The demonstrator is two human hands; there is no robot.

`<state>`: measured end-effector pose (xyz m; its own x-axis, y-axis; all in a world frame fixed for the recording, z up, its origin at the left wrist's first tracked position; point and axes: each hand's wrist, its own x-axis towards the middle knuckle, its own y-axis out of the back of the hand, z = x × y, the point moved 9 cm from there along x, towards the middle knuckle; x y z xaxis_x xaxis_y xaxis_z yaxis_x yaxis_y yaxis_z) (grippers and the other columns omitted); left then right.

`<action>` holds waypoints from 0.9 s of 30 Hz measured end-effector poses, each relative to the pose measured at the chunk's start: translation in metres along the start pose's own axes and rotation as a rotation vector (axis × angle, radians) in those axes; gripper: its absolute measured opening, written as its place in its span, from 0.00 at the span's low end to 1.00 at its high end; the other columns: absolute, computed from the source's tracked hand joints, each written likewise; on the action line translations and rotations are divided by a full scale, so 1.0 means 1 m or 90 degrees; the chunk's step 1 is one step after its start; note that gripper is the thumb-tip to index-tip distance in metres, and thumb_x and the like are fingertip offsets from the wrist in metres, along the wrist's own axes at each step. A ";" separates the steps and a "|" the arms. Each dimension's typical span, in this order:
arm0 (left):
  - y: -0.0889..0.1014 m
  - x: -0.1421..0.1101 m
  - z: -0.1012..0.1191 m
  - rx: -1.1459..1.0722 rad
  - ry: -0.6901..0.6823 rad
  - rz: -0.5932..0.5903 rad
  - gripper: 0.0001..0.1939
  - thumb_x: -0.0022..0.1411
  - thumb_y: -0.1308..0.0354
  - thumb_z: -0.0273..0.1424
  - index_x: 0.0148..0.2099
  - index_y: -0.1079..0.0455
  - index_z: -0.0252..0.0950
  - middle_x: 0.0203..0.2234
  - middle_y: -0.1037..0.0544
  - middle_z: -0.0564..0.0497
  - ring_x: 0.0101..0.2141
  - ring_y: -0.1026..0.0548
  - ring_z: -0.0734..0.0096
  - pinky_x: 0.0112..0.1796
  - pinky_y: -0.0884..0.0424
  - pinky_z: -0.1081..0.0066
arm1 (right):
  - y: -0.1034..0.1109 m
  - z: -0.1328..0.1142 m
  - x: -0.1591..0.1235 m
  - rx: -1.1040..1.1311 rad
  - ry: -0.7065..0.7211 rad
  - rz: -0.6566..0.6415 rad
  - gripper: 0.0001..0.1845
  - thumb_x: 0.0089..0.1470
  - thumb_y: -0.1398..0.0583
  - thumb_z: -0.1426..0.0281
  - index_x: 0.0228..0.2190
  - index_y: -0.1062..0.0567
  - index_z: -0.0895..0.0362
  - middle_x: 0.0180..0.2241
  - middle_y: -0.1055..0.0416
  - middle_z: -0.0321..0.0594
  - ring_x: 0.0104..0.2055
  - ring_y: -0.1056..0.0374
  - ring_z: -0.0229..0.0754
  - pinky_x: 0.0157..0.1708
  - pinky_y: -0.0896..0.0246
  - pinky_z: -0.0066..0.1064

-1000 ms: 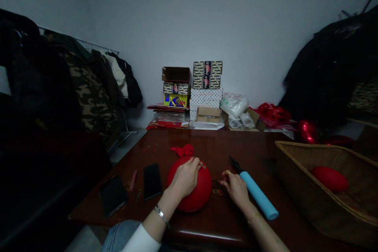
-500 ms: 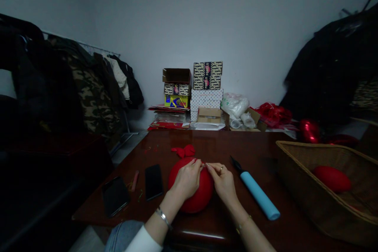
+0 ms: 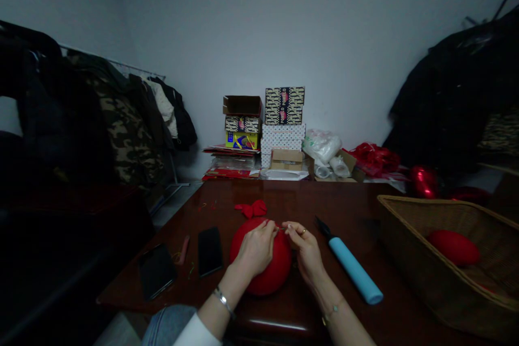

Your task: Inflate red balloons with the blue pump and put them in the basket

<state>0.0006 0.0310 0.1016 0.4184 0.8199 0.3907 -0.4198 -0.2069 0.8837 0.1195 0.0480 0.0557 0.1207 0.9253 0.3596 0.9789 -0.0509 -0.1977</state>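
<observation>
A round, inflated red balloon point(image 3: 267, 275) rests at the table's front, in the middle of the view. My left hand point(image 3: 258, 246) lies over its top, thumb and fingers pinched together near the balloon's neck. Just right of that, my right hand point(image 3: 306, 248) is closed in a pinch on a thin strand that runs toward the left fingertips. Whether it is a rubber band or a string, I cannot tell. Behind the balloon lie limp red balloons point(image 3: 253, 208). A light-blue balloon pump point(image 3: 354, 269) with a black nozzle lies to the right of my right hand.
On the left of the brown table point(image 3: 316, 200) are two dark phones point(image 3: 210, 250) point(image 3: 157, 270), a small reddish stick point(image 3: 184, 250) and loose bands. A wicker basket point(image 3: 405, 251) holding a red balloon point(image 3: 454, 247) stands right. Stacked boxes point(image 3: 283, 138) line the wall.
My right hand has drawn slightly away from the left fingertips and turned a little, and the thin strand between them shows more. The left hand stays on the balloon.
</observation>
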 end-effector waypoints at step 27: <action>0.007 -0.014 0.018 -0.034 -0.088 0.046 0.11 0.65 0.61 0.25 0.43 0.39 0.38 0.36 0.26 0.47 0.41 0.28 0.64 0.42 0.30 0.64 | -0.002 -0.018 0.007 -0.174 0.127 0.109 0.20 0.53 0.45 0.60 0.46 0.29 0.53 0.59 0.47 0.39 0.60 0.50 0.44 0.58 0.55 0.41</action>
<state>0.0061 0.0086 0.1064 0.4908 0.7219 0.4878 -0.4935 -0.2311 0.8385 0.1215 0.0483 0.0747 0.2898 0.8049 0.5178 0.9463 -0.3219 -0.0292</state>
